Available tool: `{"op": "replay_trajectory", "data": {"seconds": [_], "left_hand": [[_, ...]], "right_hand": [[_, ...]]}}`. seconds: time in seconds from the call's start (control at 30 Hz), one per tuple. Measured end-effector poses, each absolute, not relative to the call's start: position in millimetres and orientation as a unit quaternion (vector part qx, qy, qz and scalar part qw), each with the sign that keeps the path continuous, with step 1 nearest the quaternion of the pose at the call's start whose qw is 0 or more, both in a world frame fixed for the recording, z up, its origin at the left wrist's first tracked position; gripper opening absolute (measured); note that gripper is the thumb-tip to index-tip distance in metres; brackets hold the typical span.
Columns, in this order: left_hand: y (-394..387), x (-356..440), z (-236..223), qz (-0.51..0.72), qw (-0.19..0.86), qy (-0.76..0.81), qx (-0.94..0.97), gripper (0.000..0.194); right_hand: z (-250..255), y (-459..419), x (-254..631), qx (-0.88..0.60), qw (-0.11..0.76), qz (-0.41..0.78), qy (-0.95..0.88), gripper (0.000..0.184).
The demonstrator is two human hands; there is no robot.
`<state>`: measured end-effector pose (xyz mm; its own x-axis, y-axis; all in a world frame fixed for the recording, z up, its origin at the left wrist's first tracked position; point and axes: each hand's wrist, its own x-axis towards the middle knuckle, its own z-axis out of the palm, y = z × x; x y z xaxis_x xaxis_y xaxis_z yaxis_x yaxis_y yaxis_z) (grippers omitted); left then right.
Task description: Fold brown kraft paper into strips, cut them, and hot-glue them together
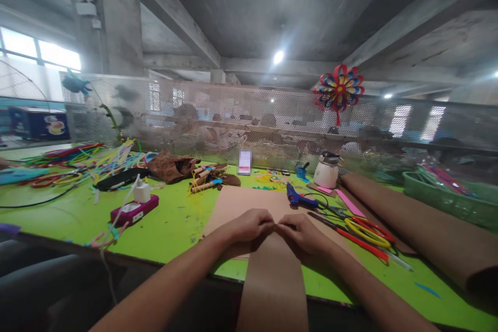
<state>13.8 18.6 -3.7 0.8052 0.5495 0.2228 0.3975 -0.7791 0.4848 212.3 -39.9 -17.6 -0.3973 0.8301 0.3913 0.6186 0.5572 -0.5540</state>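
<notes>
Brown paper strip (274,285), nearest the camera: its near end runs out over the front edge of the desk (175,236), while its far end lies between the person's hands. The left hand (254,224) and right hand (301,232) meet almost fingertip to fingertip at this far end. In each, the grip is narrow, thumb and forefinger pinched on the paper. Placing the two pinches side by side probably gives fine control of one small spot, the length towards the body being left unheld. Both forearms slant inward from the lower corners, which brings the work to the midline.

A flat tan sheet (237,202) lies beneath and beyond the hands, perhaps serving as a work surface. To the right, a blue glue gun (298,198) and scissors (365,232) with looped handles lie near the right hand, presumably for easy reach. Farther right, a large brown roll (416,228) lies slantwise, just beside a green basket (414,192). At left stands a purple socket block (134,211); at the rear, a phone (245,162) stands upright, its lit screen towards the person.
</notes>
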Motion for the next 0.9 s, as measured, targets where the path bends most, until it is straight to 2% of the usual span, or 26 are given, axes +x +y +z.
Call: {"op": "replay_trajectory", "data": {"seconds": [0.37,0.53,0.73,0.9], "left_hand": [[15.9,6.2,3.1,0.186,0.324,0.317,0.872,0.040],[15.2,3.3,6.6,0.186,0.407,0.296,0.844,0.036],[20.1,-0.9,5.2,0.180,0.421,0.281,0.843,0.031],[23.9,-2.4,1.8,0.181,0.394,0.310,0.846,0.028]], "right_hand": [[-15.7,-40.4,214.7,-0.451,0.342,0.242,-0.788,0.041],[-11.7,-42.7,215.6,-0.447,0.354,0.280,-0.772,0.042],[-12.0,-42.7,218.3,-0.438,0.356,0.327,-0.758,0.044],[-18.7,-39.9,219.5,-0.435,0.365,0.371,-0.735,0.040]]}}
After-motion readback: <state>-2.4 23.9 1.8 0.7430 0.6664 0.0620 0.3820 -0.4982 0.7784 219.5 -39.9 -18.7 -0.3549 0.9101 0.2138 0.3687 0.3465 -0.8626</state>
